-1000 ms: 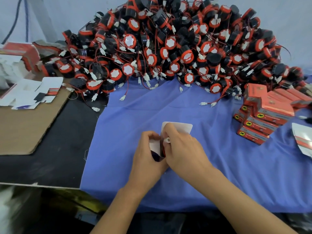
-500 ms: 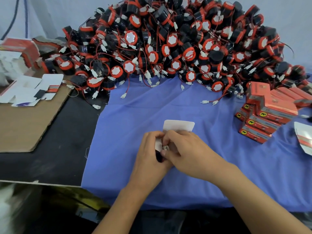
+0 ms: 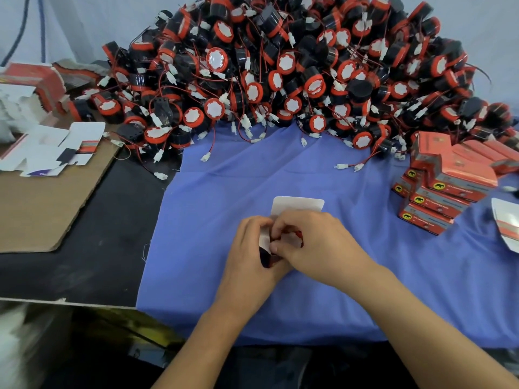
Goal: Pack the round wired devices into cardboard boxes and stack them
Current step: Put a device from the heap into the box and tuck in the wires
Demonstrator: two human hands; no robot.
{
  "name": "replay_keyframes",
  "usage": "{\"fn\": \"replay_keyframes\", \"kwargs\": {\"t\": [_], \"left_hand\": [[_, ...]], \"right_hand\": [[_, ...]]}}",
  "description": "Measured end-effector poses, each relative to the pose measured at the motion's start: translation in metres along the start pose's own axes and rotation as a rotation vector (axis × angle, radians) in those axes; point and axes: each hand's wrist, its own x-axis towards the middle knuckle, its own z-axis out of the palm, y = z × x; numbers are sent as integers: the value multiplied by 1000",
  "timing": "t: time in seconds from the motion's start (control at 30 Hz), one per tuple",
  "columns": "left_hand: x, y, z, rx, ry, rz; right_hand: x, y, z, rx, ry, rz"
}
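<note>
**A:** Where is the box that you work on?

**B:** It stands on the blue cloth [image 3: 280, 169], close to the near edge, between my hands. My left hand [image 3: 250, 254] wraps around the box [image 3: 297, 204] from the side. My right hand [image 3: 317, 242] grips it from above, with the fingers bent over the open end. The white flap stands up behind my fingers. A red wire [image 3: 293, 234] shows in the opening; the rest of the device is hidden.

**A:** And the surface around?

**B:** The cloth covers the right part of a black table [image 3: 98, 234]. At the back lies a big pile of round devices [image 3: 280, 66], black and red, with their wires and white plugs hanging onto the cloth. On the right, the packed boxes [image 3: 443, 189] are stacked, well apart from my hands. On the left lies a brown cardboard sheet [image 3: 42, 209] with flat boxes [image 3: 50, 147] on it.

**A:** And the room?

**B:** Behind the pile is a white wall [image 3: 92, 21], with a blue cable [image 3: 42, 21] hanging at the left.
</note>
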Motion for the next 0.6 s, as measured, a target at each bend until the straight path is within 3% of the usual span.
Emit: {"fn": "replay_keyframes", "kwargs": {"t": [0.13,0.33,0.43,0.6], "left_hand": [[-1,-1,0,19,4,3],[0,-4,1,17,-16,28],[0,-7,2,49,1,64],[1,-6,2,38,30,83]], "right_hand": [[-1,-2,2,-150,-17,-22],[-8,3,3,-339,-82,-233],[-10,7,3,-339,-105,-283],[-13,12,5,-183,28,-264]]}}
